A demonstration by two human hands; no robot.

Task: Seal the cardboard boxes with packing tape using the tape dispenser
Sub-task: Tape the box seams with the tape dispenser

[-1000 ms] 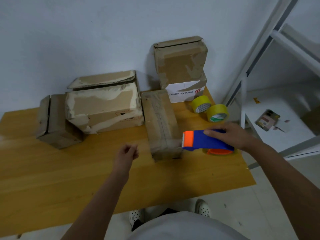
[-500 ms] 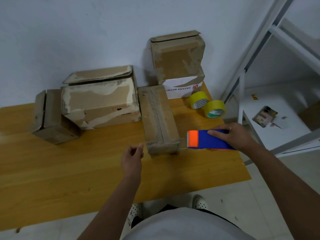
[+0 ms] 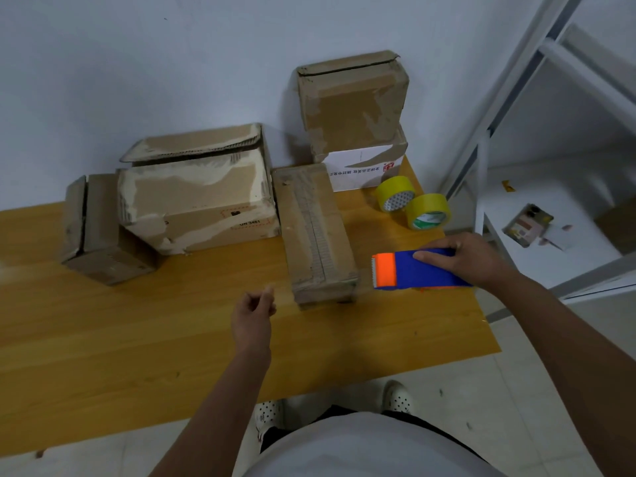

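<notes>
Blue-and-orange tape dispenser (image 3: 413, 271) gripped in right hand (image 3: 471, 258), hovering just right of long cardboard box (image 3: 318, 235) on tabletop (image 3: 137, 332). Left hand (image 3: 253, 313) fingers pinched together — possibly on clear tape, can't tell. Could wrinkle or stick to itself if slack.

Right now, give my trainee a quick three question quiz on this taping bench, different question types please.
1. True or false: the right hand grips the dispenser.
2. How many yellow tape rolls stand on the table?
3. Which side of the long box is the dispenser on? A) its left B) its right C) on top

Key: 1 true; 2 two; 3 B
</notes>
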